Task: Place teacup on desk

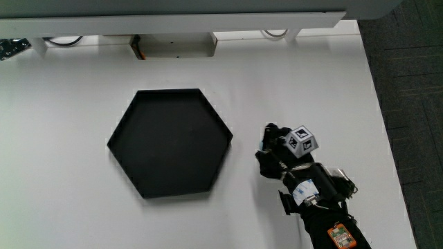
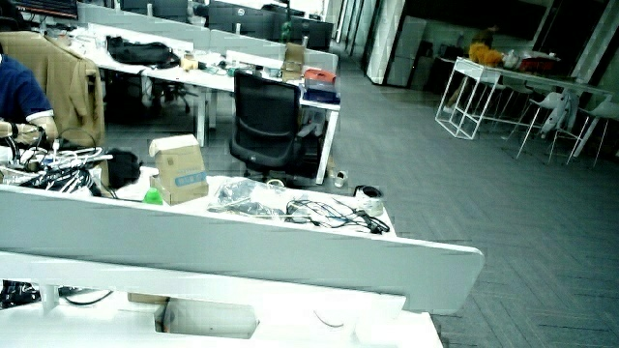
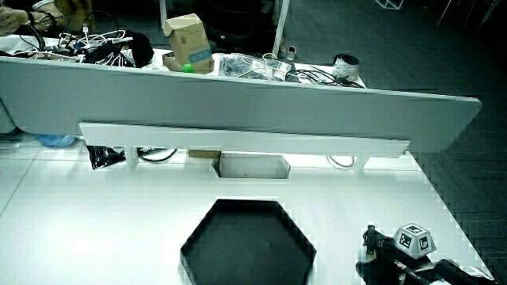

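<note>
The hand (image 1: 273,149) in its black glove rests low over the white table (image 1: 69,138), close beside the black hexagonal tray (image 1: 169,142). A patterned cube (image 1: 302,141) sits on the hand's back. In a side view the hand (image 3: 380,252) and cube (image 3: 415,239) show next to the tray (image 3: 247,245). The tray holds nothing. No teacup stands free in any view. A dark shape at the front of the hand blends with the glove, so I cannot make out what it is.
A low grey partition (image 3: 238,103) with a white shelf under it runs along the table, farther from the person than the tray. A side view shows mostly the partition (image 2: 242,242) and the office. The table's edge (image 1: 379,104) lies close beside the hand.
</note>
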`<state>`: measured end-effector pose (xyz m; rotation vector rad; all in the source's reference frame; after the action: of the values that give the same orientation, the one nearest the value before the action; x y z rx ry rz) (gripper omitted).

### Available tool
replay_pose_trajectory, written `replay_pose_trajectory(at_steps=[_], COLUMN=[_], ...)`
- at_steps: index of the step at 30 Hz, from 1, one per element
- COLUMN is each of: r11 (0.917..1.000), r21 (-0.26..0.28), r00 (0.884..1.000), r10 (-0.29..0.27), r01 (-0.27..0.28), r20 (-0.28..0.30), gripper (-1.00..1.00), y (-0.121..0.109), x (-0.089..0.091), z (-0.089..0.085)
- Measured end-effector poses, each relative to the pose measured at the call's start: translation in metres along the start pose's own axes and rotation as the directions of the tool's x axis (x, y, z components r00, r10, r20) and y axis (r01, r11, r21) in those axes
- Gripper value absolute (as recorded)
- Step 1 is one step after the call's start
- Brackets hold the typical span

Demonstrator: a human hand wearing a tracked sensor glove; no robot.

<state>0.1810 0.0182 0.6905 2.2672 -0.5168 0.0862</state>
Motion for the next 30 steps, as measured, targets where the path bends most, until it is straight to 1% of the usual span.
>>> replay_pose_trajectory(at_steps=[3,4,5,6,7,8,10,11,12,13,15,16,17,18,20,21,22,23,24,25,26,28,29,30], r11=[0.9973,0.9962,0.9923,0.9900,0.9886,0.9882,0.9858,0.9829,0.9836,0.9822,0.9825,0.9814,0.9809,0.9832,0.9806,0.9806,0.9814,0.9791,0.9794,0.9781,0.9763,0.9766,0.9751,0.9755], r21=[-0.053,-0.070,-0.091,-0.097,-0.126,-0.123,-0.137,-0.158,-0.155,-0.165,-0.165,-0.170,-0.168,-0.159,-0.178,-0.176,-0.177,-0.184,-0.185,-0.185,-0.187,-0.197,-0.202,-0.199], r00=[0.998,0.998,0.996,0.994,0.995,0.994,0.993,0.992,0.992,0.992,0.993,0.992,0.992,0.992,0.992,0.993,0.993,0.992,0.993,0.991,0.991,0.991,0.991,0.991], r10=[-0.053,-0.054,-0.087,-0.105,-0.090,-0.098,-0.106,-0.106,-0.104,-0.103,-0.098,-0.101,-0.110,-0.101,-0.098,-0.100,-0.090,-0.101,-0.096,-0.110,-0.122,-0.104,-0.108,-0.110], r01=[0.052,0.052,0.085,0.103,0.083,0.092,0.098,0.094,0.093,0.090,0.085,0.088,0.098,0.089,0.083,0.086,0.075,0.087,0.081,0.095,0.109,0.087,0.091,0.093], r20=[-0.025,-0.033,-0.028,-0.015,-0.048,-0.047,-0.053,-0.066,-0.068,-0.075,-0.069,-0.072,-0.062,-0.069,-0.076,-0.069,-0.079,-0.071,-0.073,-0.072,-0.058,-0.080,-0.076,-0.078], gripper=[0.00,0.00,0.00,0.00,0.00,0.00,0.00,0.00,0.00,0.00,0.00,0.00,0.00,0.00,0.00,0.00,0.00,0.00,-0.03,-0.06,-0.10,-0.16,-0.19,-0.23], y=[0.005,0.004,0.007,0.008,0.004,0.001,-0.002,-0.005,-0.005,-0.006,-0.004,-0.003,-0.002,-0.004,0.000,-0.001,-0.002,0.002,0.000,0.000,-0.001,-0.004,-0.002,-0.002], x=[0.013,0.014,0.020,0.024,0.023,0.024,0.025,0.023,0.023,0.023,0.023,0.024,0.023,0.020,0.020,0.019,0.017,0.020,0.020,0.023,0.023,0.022,0.023,0.023], z=[-0.016,-0.018,-0.027,-0.034,-0.033,-0.035,-0.040,-0.039,-0.040,-0.040,-0.042,-0.044,-0.044,-0.041,-0.046,-0.045,-0.043,-0.049,-0.048,-0.050,-0.049,-0.048,-0.051,-0.053])
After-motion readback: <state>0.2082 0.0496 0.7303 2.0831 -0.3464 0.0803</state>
